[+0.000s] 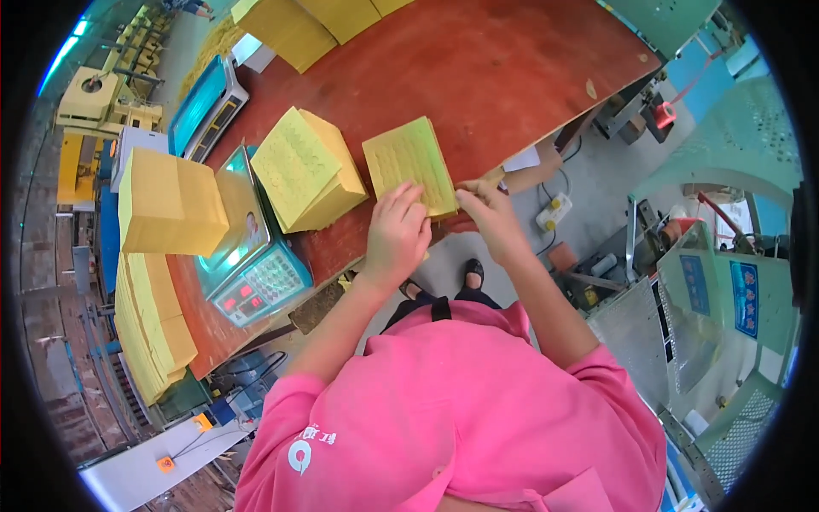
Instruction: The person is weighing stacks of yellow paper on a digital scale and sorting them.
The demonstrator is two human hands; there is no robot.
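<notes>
A small stack of square yellow paper sheets (409, 158) with a wrinkled top lies near the front edge of the red table. My left hand (398, 235) rests its fingertips on the near left part of that stack, holding nothing. At the near right corner, my right hand (492, 218) pinches the stack's edge between thumb and fingers. Just left of it stands a taller yellow paper stack (299, 162), its upper sheets slightly fanned. Farther left, a yellow paper block (171, 200) sits on a teal digital scale (263, 286) with lit red digits.
The red table (478, 60) stretches away to the back right. More yellow paper blocks (290, 30) stand at its far edge, beside a second scale (205, 107). A long yellow stack (153, 320) lies at the left. Green machinery (717, 299) and a power strip (554, 211) are at right.
</notes>
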